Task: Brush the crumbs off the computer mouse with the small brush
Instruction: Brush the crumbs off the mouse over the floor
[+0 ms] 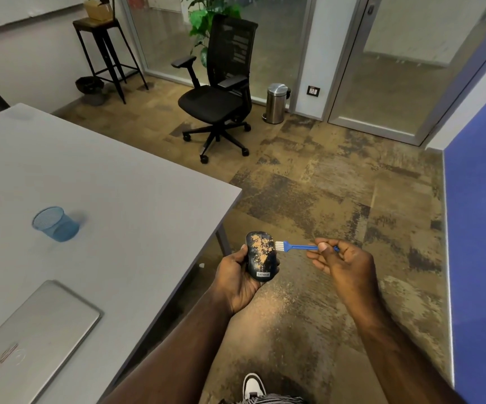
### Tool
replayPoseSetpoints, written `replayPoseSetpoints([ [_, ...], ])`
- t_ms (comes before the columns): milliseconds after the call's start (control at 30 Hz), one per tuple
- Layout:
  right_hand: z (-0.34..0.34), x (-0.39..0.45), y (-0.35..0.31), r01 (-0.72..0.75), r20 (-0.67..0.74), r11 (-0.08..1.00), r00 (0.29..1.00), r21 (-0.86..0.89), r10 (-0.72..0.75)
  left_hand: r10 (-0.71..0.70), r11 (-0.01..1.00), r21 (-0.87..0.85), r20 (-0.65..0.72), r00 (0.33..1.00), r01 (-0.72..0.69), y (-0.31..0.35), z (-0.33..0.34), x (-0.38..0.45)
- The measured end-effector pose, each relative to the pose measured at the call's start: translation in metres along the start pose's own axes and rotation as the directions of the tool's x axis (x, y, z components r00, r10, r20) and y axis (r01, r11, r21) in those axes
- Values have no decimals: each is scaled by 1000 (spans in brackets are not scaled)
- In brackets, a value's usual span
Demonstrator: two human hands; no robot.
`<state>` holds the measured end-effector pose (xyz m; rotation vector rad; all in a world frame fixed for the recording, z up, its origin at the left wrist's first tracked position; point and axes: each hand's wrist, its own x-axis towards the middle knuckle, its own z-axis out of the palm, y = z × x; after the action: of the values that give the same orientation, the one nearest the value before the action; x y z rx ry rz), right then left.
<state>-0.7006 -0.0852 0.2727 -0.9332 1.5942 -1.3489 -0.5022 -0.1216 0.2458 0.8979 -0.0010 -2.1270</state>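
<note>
A dark computer mouse (pixel 260 255) with tan crumbs spread over its top is held in my left hand (pixel 237 279), off the table's right edge and above the carpet. My right hand (pixel 343 262) pinches the handle of a small blue brush (pixel 297 246). Its white bristles point left and touch the mouse's upper right side. A scatter of fine crumbs (pixel 279 295) lies on the carpet below the mouse.
A grey table (pixel 104 182) at left carries a blue mesh cup (pixel 56 224) and a shut silver laptop (pixel 31 333). A black office chair (pixel 221 91), a steel bin (pixel 276 103) and a tall stool (pixel 104 51) stand farther back. A blue panel (pixel 481 228) is at right.
</note>
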Motion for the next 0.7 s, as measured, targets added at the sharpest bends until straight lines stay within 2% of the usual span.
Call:
replayPoseSetpoints([
  [67, 3, -1, 1, -8, 16, 1000, 1000, -27, 8, -3, 1000, 2, 4, 1000, 3, -1, -1, -1],
  [200, 1, 4, -1, -20, -51, 999, 999, -32, 18, -9, 1000, 8, 16, 1000, 9, 0, -2, -2],
  [367, 4, 3, -3, -20, 2, 999, 1000, -40, 20, -2, 1000, 15, 11, 1000, 2, 2, 0, -2],
  [500, 3, 8, -5, -37, -55, 999, 998, -37, 35, -13, 1000, 22, 24, 1000, 13, 3, 0, -3],
  [700, 10, 10, -8, -37, -23, 998, 999, -49, 36, -21, 999, 28, 15, 1000, 21, 2, 1, -5],
])
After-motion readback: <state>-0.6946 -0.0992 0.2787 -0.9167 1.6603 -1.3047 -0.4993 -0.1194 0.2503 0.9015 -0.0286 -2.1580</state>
